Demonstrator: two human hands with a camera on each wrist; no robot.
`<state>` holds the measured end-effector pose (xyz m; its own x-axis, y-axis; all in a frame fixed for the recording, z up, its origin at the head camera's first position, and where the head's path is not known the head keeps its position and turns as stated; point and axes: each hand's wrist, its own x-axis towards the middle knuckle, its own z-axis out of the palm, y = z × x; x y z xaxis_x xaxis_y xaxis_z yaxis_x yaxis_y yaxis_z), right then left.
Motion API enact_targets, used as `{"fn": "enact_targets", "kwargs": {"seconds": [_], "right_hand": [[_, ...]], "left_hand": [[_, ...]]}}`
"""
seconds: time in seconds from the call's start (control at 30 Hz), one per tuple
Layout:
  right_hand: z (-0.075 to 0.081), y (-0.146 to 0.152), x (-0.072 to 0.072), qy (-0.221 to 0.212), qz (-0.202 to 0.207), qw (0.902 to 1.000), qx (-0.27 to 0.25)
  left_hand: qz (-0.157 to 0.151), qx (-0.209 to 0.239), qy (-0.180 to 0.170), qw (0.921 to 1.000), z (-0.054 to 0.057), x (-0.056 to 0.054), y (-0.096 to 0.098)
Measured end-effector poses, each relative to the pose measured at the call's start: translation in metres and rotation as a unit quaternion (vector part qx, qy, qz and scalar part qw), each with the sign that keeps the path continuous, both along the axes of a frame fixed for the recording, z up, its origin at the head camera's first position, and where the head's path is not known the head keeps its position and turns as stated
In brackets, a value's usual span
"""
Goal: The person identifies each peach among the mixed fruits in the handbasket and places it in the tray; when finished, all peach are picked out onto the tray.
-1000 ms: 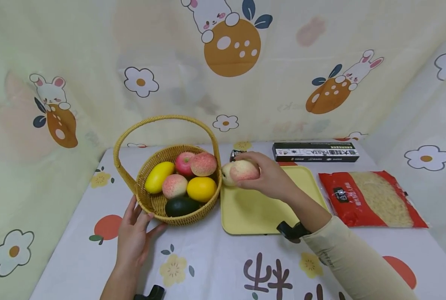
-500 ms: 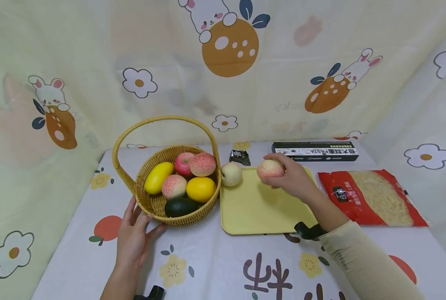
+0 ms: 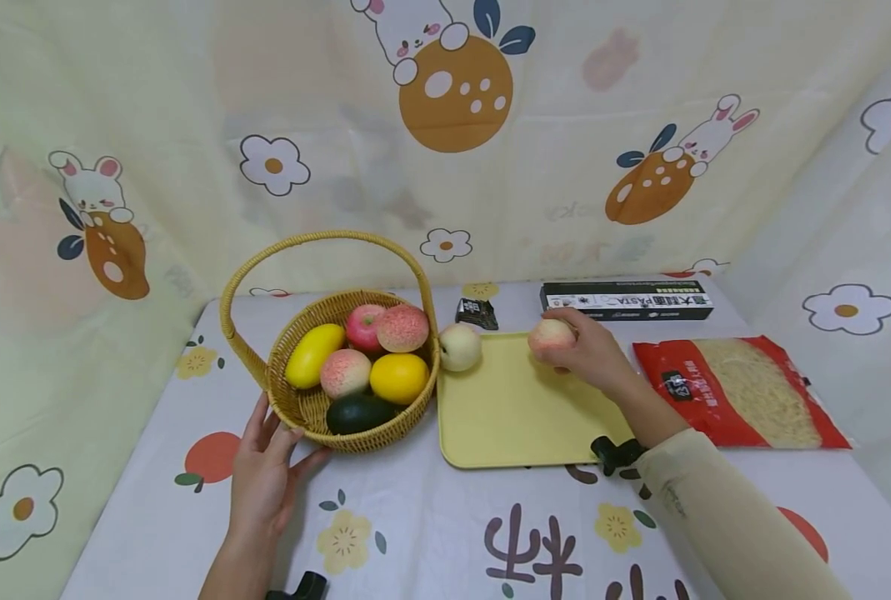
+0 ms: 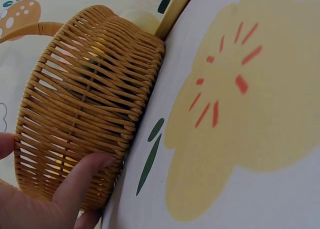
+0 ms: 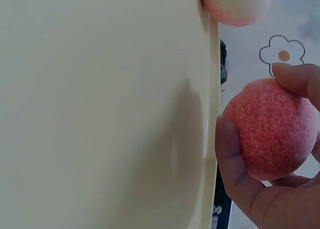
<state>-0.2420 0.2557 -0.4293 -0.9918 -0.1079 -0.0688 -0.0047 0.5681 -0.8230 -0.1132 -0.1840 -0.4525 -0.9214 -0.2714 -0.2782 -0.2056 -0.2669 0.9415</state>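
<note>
My right hand (image 3: 591, 354) grips a pink-and-cream peach (image 3: 550, 335) over the back of a yellow tray (image 3: 501, 425); in the right wrist view thumb and fingers curl round the peach (image 5: 275, 129). At the left, my left hand (image 3: 263, 483) rests against the front-left wall of a wicker basket (image 3: 376, 442), its thumb lying along the weave in the left wrist view. Inside the basket are a mango-like yellow fruit (image 3: 315, 356), an apple (image 3: 362, 327), two peaches (image 3: 345, 373), a lemon (image 3: 399, 378) and a dark green avocado-like fruit (image 3: 360, 413).
A pale peach (image 3: 460, 347) sits at the tray's back-left corner, beside the basket. Behind it lies a small black packet (image 3: 477, 313). A long black pasta box (image 3: 627, 301) is at the back, and a red bag of pasta (image 3: 745, 392) lies right of the tray.
My right hand has carried the peach from beside the pale peach rightward across the tray, uncovering the pale peach and black packet. My left hand stays at the basket.
</note>
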Motion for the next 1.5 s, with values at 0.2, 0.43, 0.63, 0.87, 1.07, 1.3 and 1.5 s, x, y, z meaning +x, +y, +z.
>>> {"fn": "enact_targets", "kwargs": {"seconds": [0.2, 0.43, 0.63, 0.87, 1.07, 1.3, 1.5], "right_hand": [[0.002, -0.020, -0.010, 0.000, 0.018, 0.9997, -0.014], [-0.004, -0.036, -0.019, 0.015, 0.037, 0.9991, -0.014], [-0.008, -0.038, -0.021, 0.012, 0.039, 0.9992, 0.003], [-0.010, -0.037, -0.022, 0.015, 0.037, 0.9987, 0.032], [-0.012, -0.036, -0.020, 0.014, 0.039, 0.9982, 0.042], [-0.014, -0.037, -0.020, 0.044, 0.049, 0.9966, 0.048], [-0.013, -0.037, -0.016, 0.030, 0.051, 0.9980, 0.020]], "left_hand": [[0.000, 0.000, -0.004, 1.0000, 0.001, 0.000, 0.000], [0.002, 0.001, -0.004, 1.0000, 0.001, 0.000, 0.000], [0.003, -0.002, -0.009, 1.0000, 0.000, 0.001, 0.000], [0.002, -0.002, -0.004, 1.0000, 0.001, 0.001, 0.000], [0.000, 0.001, -0.004, 1.0000, 0.001, 0.001, 0.000], [0.002, -0.002, -0.002, 1.0000, 0.000, 0.000, 0.000], [0.001, -0.002, -0.001, 1.0000, 0.000, 0.001, 0.001]]}}
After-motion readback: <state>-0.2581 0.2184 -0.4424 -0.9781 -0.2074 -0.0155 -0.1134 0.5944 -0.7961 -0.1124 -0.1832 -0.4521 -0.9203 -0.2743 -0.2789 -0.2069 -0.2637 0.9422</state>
